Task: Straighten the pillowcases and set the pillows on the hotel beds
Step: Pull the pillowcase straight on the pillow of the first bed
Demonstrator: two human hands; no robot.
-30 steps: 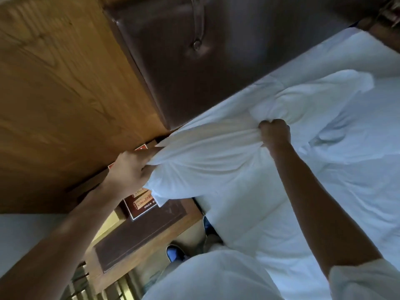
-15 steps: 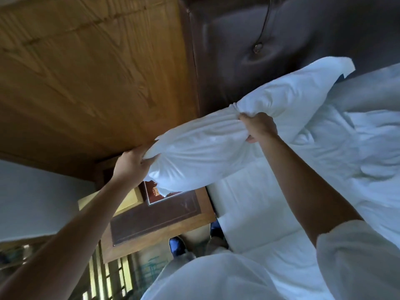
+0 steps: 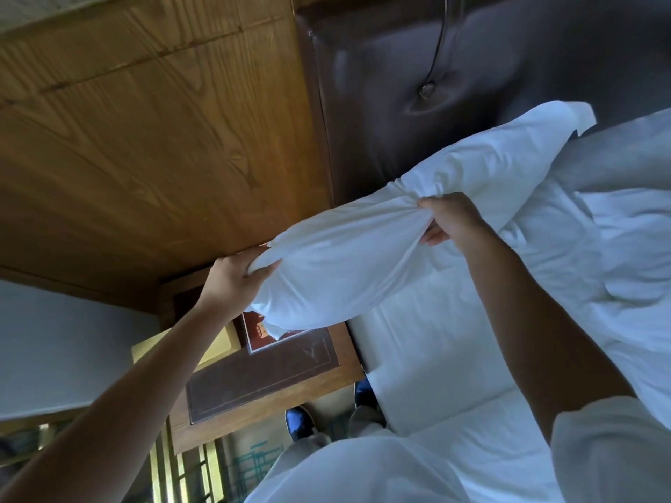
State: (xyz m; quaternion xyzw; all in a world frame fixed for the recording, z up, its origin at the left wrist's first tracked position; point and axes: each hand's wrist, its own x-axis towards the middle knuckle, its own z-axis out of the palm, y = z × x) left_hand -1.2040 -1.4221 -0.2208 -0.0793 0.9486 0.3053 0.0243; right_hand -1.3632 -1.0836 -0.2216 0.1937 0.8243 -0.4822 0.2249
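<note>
A hotel bedroom. A bed (image 3: pixel 454 357) made up in white linen stands against a padded brown leather headboard (image 3: pixel 381 103) and wood-panelled wall (image 3: pixel 145 139). A wooden nightstand (image 3: pixel 261 379) stands just beside it.

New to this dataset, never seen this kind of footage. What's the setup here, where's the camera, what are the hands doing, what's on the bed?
There is no machine here: a person works with two bare hands. The single view comes from a wide-angle camera worn on the person's head, looking forward and down, so the arms reach in from the bottom of the picture.

The left hand grips one end of a white pillow, and the right hand pinches a bunch of its pillowcase near the middle. The pillow is held up in the air, above the bed's edge and a wooden nightstand.

On the bed lies white bedding, rumpled toward the right. Behind it stands a dark padded headboard, with a wood wall panel beside it. On the nightstand lies a red printed card, partly hidden by the pillow.
</note>
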